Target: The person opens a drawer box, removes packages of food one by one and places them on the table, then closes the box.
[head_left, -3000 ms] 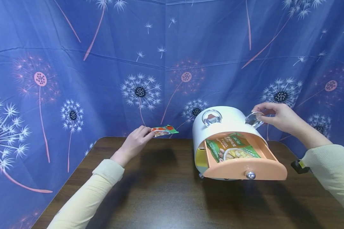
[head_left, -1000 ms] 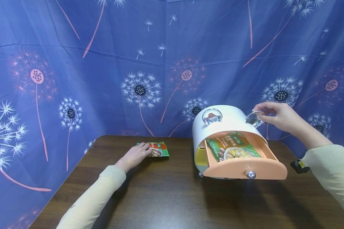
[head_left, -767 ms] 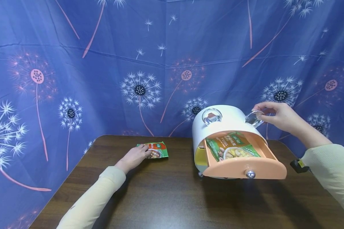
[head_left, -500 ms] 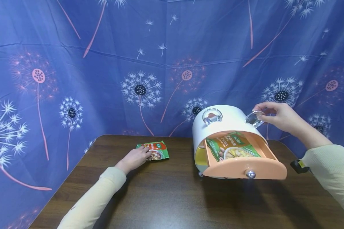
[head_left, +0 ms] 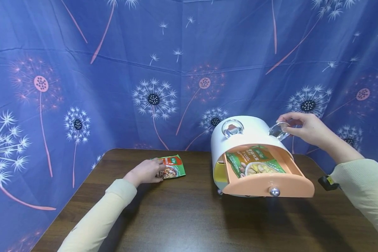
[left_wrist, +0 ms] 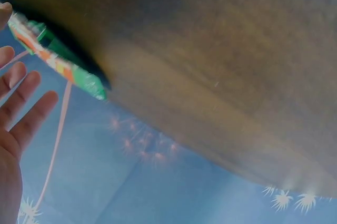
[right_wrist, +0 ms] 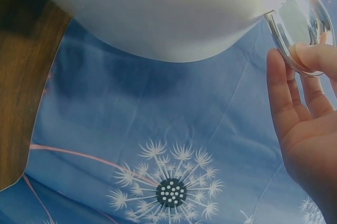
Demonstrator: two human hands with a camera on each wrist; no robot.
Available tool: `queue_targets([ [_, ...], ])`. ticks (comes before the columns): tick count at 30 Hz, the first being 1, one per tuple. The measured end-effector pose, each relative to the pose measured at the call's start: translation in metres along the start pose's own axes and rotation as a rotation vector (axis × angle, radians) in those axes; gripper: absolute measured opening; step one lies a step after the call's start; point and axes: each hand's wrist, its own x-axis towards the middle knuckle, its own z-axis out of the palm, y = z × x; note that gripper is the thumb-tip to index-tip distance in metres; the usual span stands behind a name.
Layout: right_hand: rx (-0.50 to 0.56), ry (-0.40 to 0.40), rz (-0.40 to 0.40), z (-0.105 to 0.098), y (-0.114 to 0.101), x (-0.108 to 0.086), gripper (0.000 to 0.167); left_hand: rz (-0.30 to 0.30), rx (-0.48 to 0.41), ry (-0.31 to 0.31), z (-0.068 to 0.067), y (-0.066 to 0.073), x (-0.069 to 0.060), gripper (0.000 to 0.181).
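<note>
A small green and red food packet [head_left: 172, 166] lies flat on the table, its left end partly hidden by my left hand [head_left: 146, 172]. In the left wrist view the fingers of that hand are spread and loosely straight beside the packet [left_wrist: 58, 61]. My right hand [head_left: 308, 128] pinches the shiny round ear [head_left: 279, 131] of a white rounded box [head_left: 251, 130] between thumb and fingers; the right wrist view shows this ear [right_wrist: 303, 29] too. The box's orange drawer [head_left: 267, 185] is pulled out. A larger green and orange packet [head_left: 255, 162] lies inside it.
The brown wooden table [head_left: 176, 217] meets a blue dandelion-print curtain [head_left: 113, 87] at the back. A second shiny ear [head_left: 232, 128] sits on the box's left top. At the right, near the sleeve, is a small black and yellow object [head_left: 328, 182].
My left hand has lowered the small packet from the air onto the table, let go of it and shifted slightly left. The right hand keeps its place on the ear.
</note>
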Motion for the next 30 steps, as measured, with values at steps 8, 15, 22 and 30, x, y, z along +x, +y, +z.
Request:
queue_targets([
  [8,0.007,-0.005,-0.009,0.0,0.0,0.0,0.039,0.016,0.031,0.099,-0.017,0.001,0.007,0.031],
  [15,0.009,-0.005,-0.003,0.0,0.0,0.0,0.04,0.019,0.043,0.157,-0.032,0.003,0.015,0.034],
  [22,0.003,0.004,-0.001,0.0,-0.001,-0.001,0.037,0.01,0.081,0.199,-0.048,0.006,0.019,0.034],
  [30,0.003,0.008,0.003,0.001,-0.001,-0.001,0.038,0.031,0.075,0.313,-0.067,0.013,0.025,0.032],
])
